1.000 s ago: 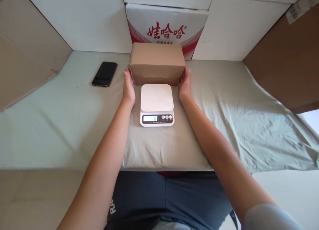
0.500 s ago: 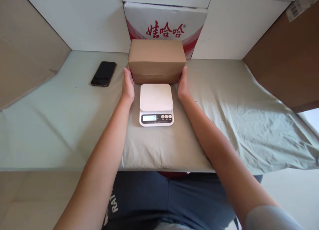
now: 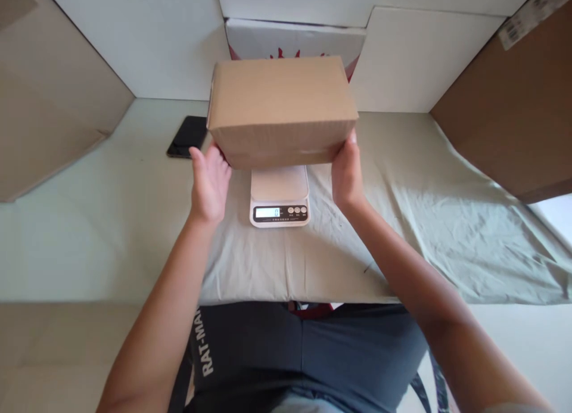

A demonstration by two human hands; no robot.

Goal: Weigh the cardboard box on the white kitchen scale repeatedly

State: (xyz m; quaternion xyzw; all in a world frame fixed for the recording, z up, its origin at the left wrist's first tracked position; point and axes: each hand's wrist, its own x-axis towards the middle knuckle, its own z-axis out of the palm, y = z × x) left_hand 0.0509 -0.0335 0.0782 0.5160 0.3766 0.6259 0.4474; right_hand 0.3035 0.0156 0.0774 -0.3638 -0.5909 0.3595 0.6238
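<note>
A plain brown cardboard box [image 3: 280,106] hangs in the air above the table, held from both ends. My left hand [image 3: 209,183] presses its lower left end and my right hand [image 3: 347,174] grips its lower right end. Directly below the box's near edge sits a white kitchen scale [image 3: 279,195] with a lit display and three buttons; the back of its platform is hidden by the box.
A black phone [image 3: 186,136] lies flat at the left, partly behind the box. A pale green cloth [image 3: 424,222] covers the table. White boards, a red-printed carton [image 3: 292,39] and brown cardboard panels [image 3: 509,109] wall in the back and sides.
The box has been lifted off the table and brought toward me, over the scale's back. Both hands rose with it. The box hides most of the red-printed carton.
</note>
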